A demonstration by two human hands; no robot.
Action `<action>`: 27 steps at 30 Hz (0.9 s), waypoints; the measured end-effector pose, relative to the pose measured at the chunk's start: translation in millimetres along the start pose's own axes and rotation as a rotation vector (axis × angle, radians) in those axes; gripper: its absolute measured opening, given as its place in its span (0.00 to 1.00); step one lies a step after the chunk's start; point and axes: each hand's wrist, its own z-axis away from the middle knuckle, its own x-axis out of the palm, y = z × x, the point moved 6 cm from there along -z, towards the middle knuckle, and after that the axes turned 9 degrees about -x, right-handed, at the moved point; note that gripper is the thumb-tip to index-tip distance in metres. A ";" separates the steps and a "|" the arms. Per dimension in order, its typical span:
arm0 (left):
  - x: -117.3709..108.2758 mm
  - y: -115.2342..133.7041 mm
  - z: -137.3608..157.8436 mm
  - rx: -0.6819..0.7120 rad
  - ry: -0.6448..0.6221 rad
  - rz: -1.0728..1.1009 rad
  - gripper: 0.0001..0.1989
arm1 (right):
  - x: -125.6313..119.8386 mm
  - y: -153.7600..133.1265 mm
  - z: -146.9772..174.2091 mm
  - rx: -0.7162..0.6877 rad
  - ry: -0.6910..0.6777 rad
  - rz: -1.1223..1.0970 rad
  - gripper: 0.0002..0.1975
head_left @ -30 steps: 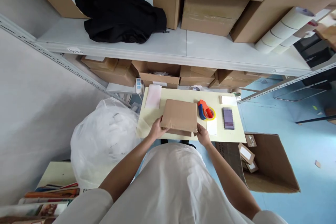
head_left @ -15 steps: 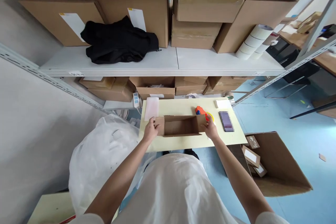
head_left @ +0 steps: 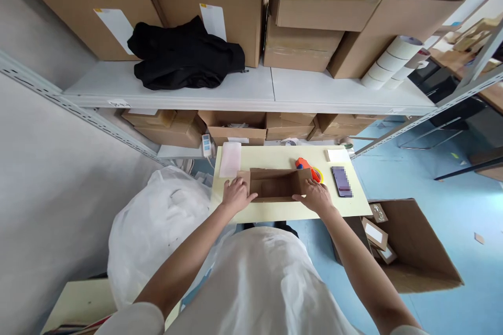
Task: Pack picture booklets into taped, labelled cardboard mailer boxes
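An open cardboard box sits on the pale yellow table, and the part of its inside that I can see holds nothing. My left hand grips its left end, fingers over the side flap and thumb along the near corner. At the right end, my right hand holds the box in the same way, thumb pointing inward. Just behind the right hand lies an orange tape dispenser, with a yellow-edged roll partly hidden by the fingers.
On the table lie a pinkish-white sheet, a phone and a white pad. A shelf with boxes and a black garment spans behind. White plastic bulges left; a large carton stands right.
Both hands have shifted from pinching the outer edges of the side flaps to wrapping over the box's ends. The flaps look less spread outward. The view has shifted slightly.
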 end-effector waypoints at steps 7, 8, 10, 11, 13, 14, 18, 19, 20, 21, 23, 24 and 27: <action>41.2 -15.2 2.7 -0.039 -0.159 0.232 0.48 | 48.1 21.8 3.2 -0.038 -0.063 -0.291 0.53; 46.4 -15.6 0.3 -0.030 -0.128 0.280 0.49 | 53.5 24.9 1.9 -0.055 -0.036 -0.338 0.55; 55.8 -14.8 -5.5 -0.025 -0.048 0.367 0.50 | 61.6 31.6 -1.6 -0.060 0.036 -0.419 0.57; 60.2 -13.7 -8.8 -0.028 -0.017 0.405 0.50 | 64.7 34.9 -3.9 -0.051 0.071 -0.452 0.57; 67.9 -11.3 -16.1 -0.045 0.017 0.469 0.50 | 69.3 40.2 -9.5 -0.031 0.124 -0.499 0.57; 70.7 -10.1 -19.7 -0.052 0.019 0.495 0.49 | 70.9 42.1 -12.8 -0.028 0.139 -0.514 0.56; 75.2 -9.6 -29.8 -0.078 -0.020 0.543 0.49 | 73.3 47.0 -25.9 -0.058 0.169 -0.539 0.53; 74.9 -10.1 -30.5 -0.084 -0.029 0.544 0.49 | 73.0 48.0 -28.1 -0.070 0.178 -0.540 0.52; 74.1 -10.6 -30.6 -0.090 -0.031 0.545 0.50 | 72.3 48.5 -29.4 -0.085 0.189 -0.538 0.52; 72.8 -10.9 -30.0 -0.095 -0.025 0.545 0.50 | 71.2 48.7 -29.9 -0.103 0.201 -0.535 0.51; 69.0 -11.0 -27.5 -0.110 0.008 0.544 0.51 | 68.2 47.6 -28.5 -0.139 0.214 -0.521 0.51; 66.8 -10.9 -25.8 -0.125 0.032 0.544 0.51 | 66.2 46.7 -27.0 -0.155 0.217 -0.512 0.51; 60.4 -11.5 -20.2 -0.199 0.109 0.566 0.45 | 58.8 45.4 -21.6 -0.165 0.233 -0.468 0.50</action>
